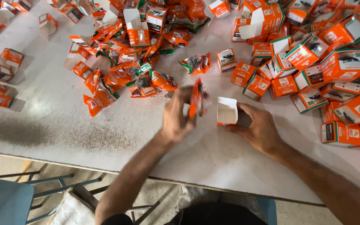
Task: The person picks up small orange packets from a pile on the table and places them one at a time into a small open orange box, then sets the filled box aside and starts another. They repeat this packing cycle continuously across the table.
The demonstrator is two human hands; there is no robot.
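Orange sachet [198,100], one, gripped by left hand [176,118]; right hand [260,130] steadies one open box [227,111].

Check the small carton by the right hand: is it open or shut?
Open. The carton under the right hand shows a raised flap and a bare white inside, apparently empty; the left hand holds an orange packet beside it.

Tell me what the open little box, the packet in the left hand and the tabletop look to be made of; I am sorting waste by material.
Open box: thin printed cardboard, orange outside, plain white inside, with folded flaps.
Packet in the left hand: probably glossy plastic film, crinkled and shiny, though it is motion-blurred.
Tabletop: smooth whitish laminate or painted board, scuffed with dark grime; which one is unclear.
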